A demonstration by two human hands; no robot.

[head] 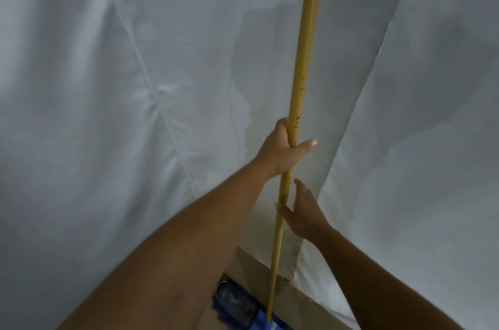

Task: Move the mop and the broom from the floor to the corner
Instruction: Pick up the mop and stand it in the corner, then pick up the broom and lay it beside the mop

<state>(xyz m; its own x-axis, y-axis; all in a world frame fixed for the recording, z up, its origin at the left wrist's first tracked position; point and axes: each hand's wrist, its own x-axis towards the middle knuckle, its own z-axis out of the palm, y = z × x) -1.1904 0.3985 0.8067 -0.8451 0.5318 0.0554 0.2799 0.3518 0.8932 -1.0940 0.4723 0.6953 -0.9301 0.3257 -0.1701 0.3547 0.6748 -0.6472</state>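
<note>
The mop stands nearly upright, head on the floor. The left hand wraps its handle; the right hand, spread, touches lower

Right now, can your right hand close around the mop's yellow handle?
Probably yes: the right hand is open, touching the yellow handle below the gripping left hand, nothing between.
</note>
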